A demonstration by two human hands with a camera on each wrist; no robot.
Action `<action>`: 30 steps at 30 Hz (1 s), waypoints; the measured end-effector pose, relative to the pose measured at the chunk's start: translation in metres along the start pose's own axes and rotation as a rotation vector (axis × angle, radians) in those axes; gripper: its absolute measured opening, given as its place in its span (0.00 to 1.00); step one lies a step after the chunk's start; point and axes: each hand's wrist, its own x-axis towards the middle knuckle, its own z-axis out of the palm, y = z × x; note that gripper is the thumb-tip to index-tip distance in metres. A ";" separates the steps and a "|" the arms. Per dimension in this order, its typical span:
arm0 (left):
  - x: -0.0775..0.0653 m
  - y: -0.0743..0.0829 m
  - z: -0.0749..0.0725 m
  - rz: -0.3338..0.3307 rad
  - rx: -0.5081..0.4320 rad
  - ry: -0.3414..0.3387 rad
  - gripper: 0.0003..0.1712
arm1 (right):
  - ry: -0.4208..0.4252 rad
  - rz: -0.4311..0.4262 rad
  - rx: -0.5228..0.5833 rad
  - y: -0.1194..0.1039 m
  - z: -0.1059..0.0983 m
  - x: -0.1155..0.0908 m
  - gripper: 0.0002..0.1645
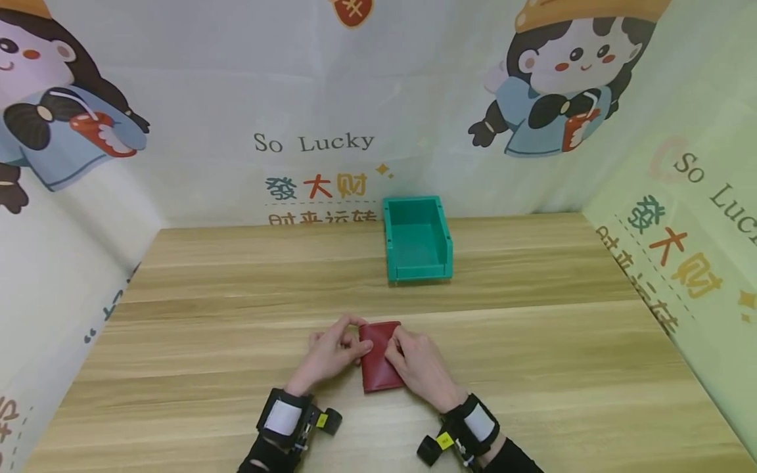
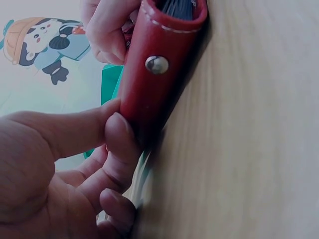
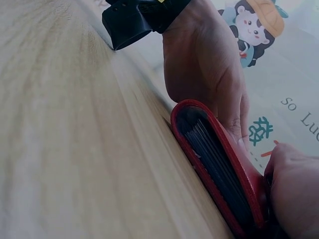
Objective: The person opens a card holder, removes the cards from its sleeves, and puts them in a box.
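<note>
The red card case looks like smooth leather with a soft sheen, with thread stitching along its edge and 1 glossy, rounded metal snap. Its dark inner leaves look like thin plastic. The table shows smooth, low-sheen wood grain. The bin is smooth plastic. The matt, faintly creased backdrop could be cloth or paper.
</note>
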 end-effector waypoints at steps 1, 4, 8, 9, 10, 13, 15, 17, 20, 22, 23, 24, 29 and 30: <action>0.000 0.000 0.000 -0.001 -0.001 0.002 0.14 | 0.001 -0.002 0.000 0.000 0.000 0.000 0.12; 0.002 0.000 0.000 -0.007 -0.001 0.006 0.14 | 0.004 -0.004 0.001 0.001 -0.001 0.001 0.12; 0.002 -0.001 0.000 -0.019 -0.005 0.003 0.15 | 0.030 -0.006 0.023 0.002 0.002 0.001 0.15; 0.002 -0.001 0.001 -0.020 -0.004 0.003 0.15 | 0.044 -0.012 0.025 0.002 0.003 0.000 0.16; 0.002 -0.002 0.001 -0.021 -0.004 0.004 0.15 | 0.055 -0.021 0.030 0.002 0.004 0.000 0.17; 0.000 -0.003 0.001 -0.021 0.002 0.009 0.15 | 0.086 -0.045 0.045 0.003 0.007 -0.002 0.20; -0.002 -0.003 0.001 -0.018 0.005 0.012 0.15 | 0.101 -0.056 0.062 0.003 0.008 -0.004 0.21; -0.003 -0.002 0.001 -0.016 0.002 0.013 0.15 | 0.111 -0.050 0.088 0.003 0.010 -0.005 0.20; -0.004 -0.001 0.000 -0.021 -0.013 0.010 0.16 | 0.130 -0.041 0.120 0.002 0.010 -0.007 0.17; -0.004 0.000 0.000 -0.027 -0.025 0.009 0.16 | 0.148 -0.034 0.119 0.002 0.010 -0.007 0.16; -0.004 0.001 0.000 -0.027 -0.028 0.010 0.16 | 0.161 -0.032 0.115 0.001 0.009 -0.007 0.16; -0.004 0.001 0.000 -0.028 -0.030 0.009 0.16 | 0.169 -0.028 0.112 0.001 0.009 -0.007 0.16; -0.003 0.003 0.001 -0.015 -0.030 0.017 0.15 | 0.205 -0.067 0.047 0.001 0.007 -0.008 0.23; -0.003 0.003 0.001 -0.015 -0.029 0.017 0.15 | 0.207 -0.086 0.025 0.001 0.007 -0.007 0.24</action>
